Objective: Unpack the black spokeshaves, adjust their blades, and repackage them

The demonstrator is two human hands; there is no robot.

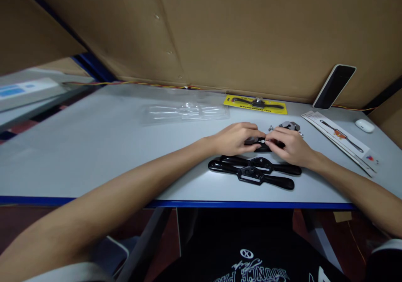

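My left hand (pixel 237 139) is closed around one side of a black spokeshave body (pixel 263 148), which is mostly covered by my fingers. Opposite it, my right hand (pixel 292 147) pinches at the middle of the same body. A small silvery bit (pixel 262 141) shows by the fingertips, too small to make out. Just in front of my hands lie two bare black spokeshave bodies, a nearer one (pixel 250 173) and a farther one (pixel 262 162), side by side. Behind my right hand are grey metal plates (pixel 290 125) with small screws (pixel 271 128) beside them.
A yellow card (pixel 245 109) with a spokeshave on it lies by the back wall, right of clear plastic blister packs (pixel 188 114). On the right are printed cards (pixel 333 137), a white earbud case (pixel 364 126) and a leaning phone (pixel 334 87). A blue edge (pixel 220 204) borders the table.
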